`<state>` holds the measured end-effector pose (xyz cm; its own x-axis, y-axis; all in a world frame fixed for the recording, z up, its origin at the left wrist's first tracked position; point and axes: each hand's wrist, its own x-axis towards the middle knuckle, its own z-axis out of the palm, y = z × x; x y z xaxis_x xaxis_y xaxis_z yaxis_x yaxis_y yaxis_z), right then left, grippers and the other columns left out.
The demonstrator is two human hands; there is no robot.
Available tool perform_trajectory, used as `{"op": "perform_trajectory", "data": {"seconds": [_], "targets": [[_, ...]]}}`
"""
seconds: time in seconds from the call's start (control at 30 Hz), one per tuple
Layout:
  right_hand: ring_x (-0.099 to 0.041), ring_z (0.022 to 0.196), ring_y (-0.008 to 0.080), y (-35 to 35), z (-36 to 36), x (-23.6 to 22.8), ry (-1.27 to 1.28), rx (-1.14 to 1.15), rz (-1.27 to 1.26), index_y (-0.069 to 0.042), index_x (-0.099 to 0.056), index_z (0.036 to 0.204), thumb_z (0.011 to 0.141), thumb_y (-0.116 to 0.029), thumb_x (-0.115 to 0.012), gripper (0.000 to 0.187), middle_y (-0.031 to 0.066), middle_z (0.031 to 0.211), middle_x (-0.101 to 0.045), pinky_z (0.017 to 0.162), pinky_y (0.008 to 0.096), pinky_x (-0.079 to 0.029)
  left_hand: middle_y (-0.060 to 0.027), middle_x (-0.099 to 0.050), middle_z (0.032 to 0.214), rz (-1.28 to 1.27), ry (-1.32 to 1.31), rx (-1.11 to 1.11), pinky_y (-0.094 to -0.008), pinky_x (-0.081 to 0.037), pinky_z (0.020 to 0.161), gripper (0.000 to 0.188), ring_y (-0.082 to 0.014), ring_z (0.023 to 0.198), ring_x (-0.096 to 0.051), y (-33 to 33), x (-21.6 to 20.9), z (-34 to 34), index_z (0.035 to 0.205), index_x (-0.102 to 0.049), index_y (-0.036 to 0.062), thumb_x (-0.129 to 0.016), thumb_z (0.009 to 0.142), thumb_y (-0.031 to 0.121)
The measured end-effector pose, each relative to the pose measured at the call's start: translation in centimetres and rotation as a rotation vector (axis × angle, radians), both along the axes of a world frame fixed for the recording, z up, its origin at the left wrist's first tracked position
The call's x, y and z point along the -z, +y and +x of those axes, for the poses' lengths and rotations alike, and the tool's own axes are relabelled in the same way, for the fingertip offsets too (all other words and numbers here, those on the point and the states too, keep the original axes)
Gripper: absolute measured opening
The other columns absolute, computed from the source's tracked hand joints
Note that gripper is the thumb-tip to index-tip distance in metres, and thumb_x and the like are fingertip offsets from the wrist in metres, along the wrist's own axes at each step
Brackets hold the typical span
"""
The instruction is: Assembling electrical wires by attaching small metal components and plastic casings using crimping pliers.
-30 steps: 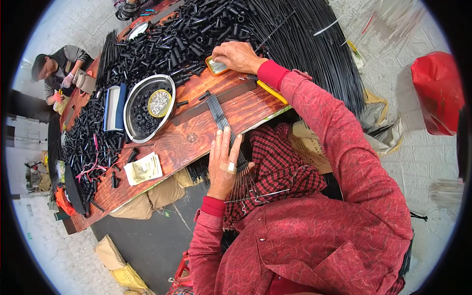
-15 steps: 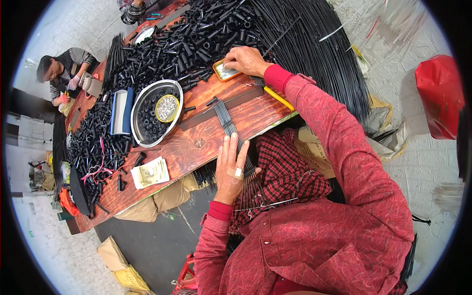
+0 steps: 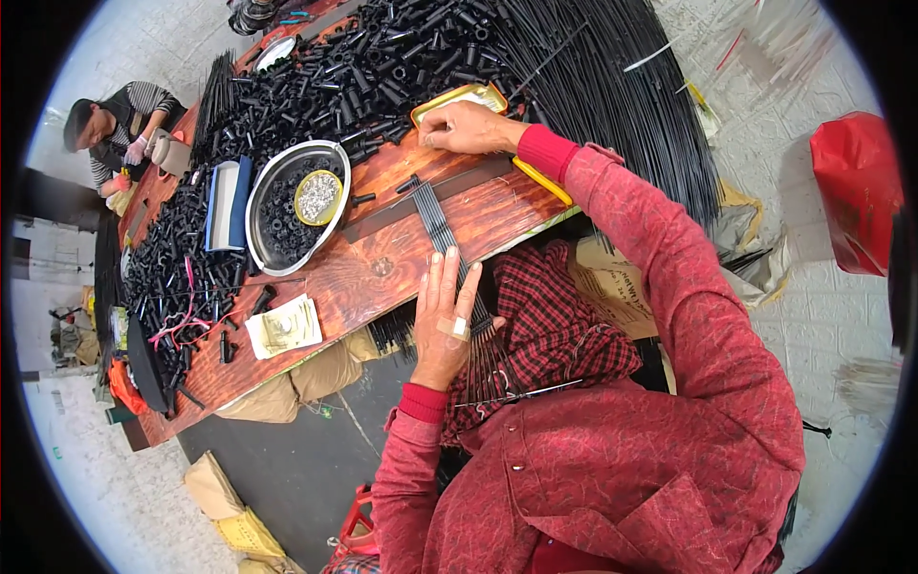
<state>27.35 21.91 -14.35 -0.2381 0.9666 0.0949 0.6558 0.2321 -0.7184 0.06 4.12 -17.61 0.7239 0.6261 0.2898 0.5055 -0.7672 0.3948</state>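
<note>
My left hand [image 3: 442,330] lies flat across a row of thin black rods [image 3: 437,218], fingers stretched out, a beige plaster on one finger. The rods run side by side from the table edge up to a dark metal strip [image 3: 382,216], their near ends over my lap. My right hand [image 3: 469,129] is just in front of a shallow yellow-rimmed tray [image 3: 490,96]. Its fingertips are pinched together; whatever they may hold is too small to make out. A yellow-handled tool [image 3: 542,184] rests beneath my right wrist.
Left of the rods, a steel bowl [image 3: 271,256] holds black parts and a yellow dish [image 3: 318,198] of small silvery pieces. Black tubular parts [image 3: 382,72] and long black rods [image 3: 612,96] heap behind. A blue box [image 3: 229,206] stands nearby. A co-worker [image 3: 124,139] sits far left.
My right hand has come out of the yellow-rimmed tray toward the near side, fingertips pinched. My left hand stays flat on the rods. The view has shifted slightly.
</note>
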Motion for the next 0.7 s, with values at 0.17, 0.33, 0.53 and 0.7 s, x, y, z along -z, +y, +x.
{"op": "perform_trajectory", "data": {"seconds": [0.17, 0.33, 0.53, 0.7], "targets": [[-0.068, 0.081, 0.0208, -1.5, -1.2, -0.4, 0.015, -0.053, -0.013, -0.005, -0.074, 0.097, 0.09, -0.025, -0.066, 0.023, 0.0112, 0.088, -0.073, 0.077, 0.0328, -0.052, -0.017, -0.031, 0.159, 0.001, 0.021, 0.0, -0.0528, -0.032, 0.113, 0.086, -0.0424, 0.144, -0.032, 0.0, 0.0, 0.0, 0.148, -0.047, 0.0158, -0.07, 0.078, 0.06], [-0.07, 0.084, 0.0237, -2.0, -1.5, -1.0, -0.196, -0.086, -0.037, -0.007, -0.076, 0.097, 0.09, -0.023, -0.065, 0.021, 0.0096, 0.09, -0.075, 0.077, 0.0347, -0.052, -0.0171, -0.031, 0.159, 0.029, 0.022, 0.003, -0.0531, -0.032, 0.113, 0.087, -0.042, 0.145, -0.031, 0.1, 0.6, -0.2, 0.148, -0.047, 0.0175, -0.073, 0.076, 0.059], [-0.071, 0.086, 0.0248, -2.4, -1.9, -1.2, -0.185, -0.086, -0.094, -0.008, -0.077, 0.097, 0.09, -0.024, -0.064, 0.021, 0.0098, 0.092, -0.075, 0.078, 0.037, -0.053, -0.0183, -0.031, 0.159, -0.035, 0.001, 0.014, -0.0533, -0.029, 0.116, 0.084, -0.0404, 0.147, -0.029, -0.1, -0.3, 0.0, 0.149, -0.044, 0.0143, -0.072, 0.079, 0.053], [-0.071, 0.086, 0.0241, -2.2, -2.0, -0.9, -0.193, -0.079, -0.103, -0.007, -0.077, 0.098, 0.091, -0.024, -0.064, 0.021, 0.0101, 0.092, -0.076, 0.079, 0.0361, -0.053, -0.0189, -0.03, 0.159, -0.006, 0.003, 0.013, -0.0536, -0.029, 0.115, 0.084, -0.0404, 0.147, -0.029, -0.1, 0.3, -0.2, 0.148, -0.044, 0.0137, -0.072, 0.078, 0.052]]}}
